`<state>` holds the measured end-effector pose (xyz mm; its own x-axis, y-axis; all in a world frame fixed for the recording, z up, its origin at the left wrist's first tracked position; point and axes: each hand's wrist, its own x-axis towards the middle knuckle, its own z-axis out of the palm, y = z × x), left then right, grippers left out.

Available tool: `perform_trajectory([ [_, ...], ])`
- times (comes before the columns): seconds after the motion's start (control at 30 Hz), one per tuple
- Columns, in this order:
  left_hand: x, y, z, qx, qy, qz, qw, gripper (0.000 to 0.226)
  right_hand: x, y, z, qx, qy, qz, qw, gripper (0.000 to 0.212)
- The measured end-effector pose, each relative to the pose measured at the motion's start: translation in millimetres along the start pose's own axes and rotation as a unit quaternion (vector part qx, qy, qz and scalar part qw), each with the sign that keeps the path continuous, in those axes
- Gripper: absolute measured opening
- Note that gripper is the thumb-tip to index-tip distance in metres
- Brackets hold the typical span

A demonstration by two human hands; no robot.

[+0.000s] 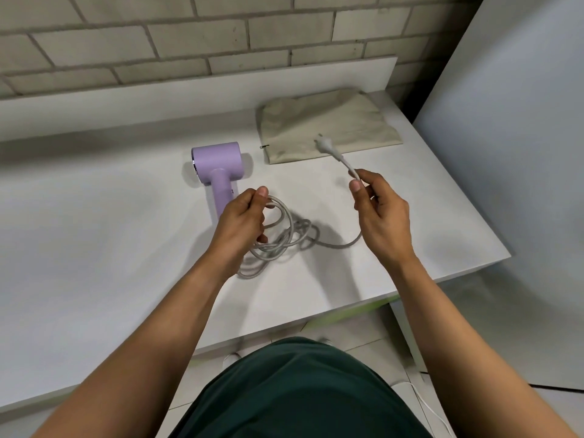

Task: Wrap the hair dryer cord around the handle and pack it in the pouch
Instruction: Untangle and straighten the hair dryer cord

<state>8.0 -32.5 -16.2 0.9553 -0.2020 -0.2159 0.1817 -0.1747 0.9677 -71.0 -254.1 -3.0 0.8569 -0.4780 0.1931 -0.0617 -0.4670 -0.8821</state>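
White table (94, 248), grey brick wall (158, 42), tiled floor (363, 330)

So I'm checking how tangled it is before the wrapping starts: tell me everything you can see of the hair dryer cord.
The cord is pale grey, smooth and rubbery-looking. Most of it lies in a loose, overlapping tangle of loops on the white table, near the lilac hair dryer. None is wound round the handle yet. The left hand holds one loop. From the tangle a single strand curves up to the right hand, which pinches it just behind the white plug; the plug is raised, in front of the beige pouch.
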Motion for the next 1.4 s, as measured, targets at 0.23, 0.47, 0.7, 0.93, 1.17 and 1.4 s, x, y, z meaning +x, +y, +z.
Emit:
perform_trajectory([
  [0.23, -11.5, 3.4, -2.4, -0.051, -0.028, 0.045, 0.997, 0.019, 11.0, 28.8, -2.4, 0.018, -0.007, 0.179, 0.984, 0.024],
  [0.47, -11.9, 2.1, -7.6, -0.062, -0.02, 0.078, 0.995, 0.012, 10.6, 48.0, 8.6, 0.05, -0.079, 0.302, 0.949, 0.022],
  [0.7, -9.3, 17.8, -4.5, -0.053, 0.021, 0.058, 0.997, 0.014, 1.4, 40.6, 23.2, -0.18, -0.083, 0.123, 0.972, 0.044],
  [0.93, -0.7, 28.1, -3.4, -0.072, 0.009, 0.064, 0.995, 0.018, -17.4, -6.4, 28.9, 0.049, -0.293, 0.018, 0.955, 0.051],
  [1.17, 4.4, 34.8, 2.3, -0.021, -0.026, 0.052, 0.998, 0.015, -13.1, -4.9, 32.0, 0.0, -0.244, -0.036, 0.969, 0.036],
  [1.4, 5.9, 26.5, 1.4, 0.087, 0.036, 0.084, 0.992, 0.041, -8.4, -6.4, 25.2, 0.018, -0.207, -0.028, 0.978, 0.047],
])
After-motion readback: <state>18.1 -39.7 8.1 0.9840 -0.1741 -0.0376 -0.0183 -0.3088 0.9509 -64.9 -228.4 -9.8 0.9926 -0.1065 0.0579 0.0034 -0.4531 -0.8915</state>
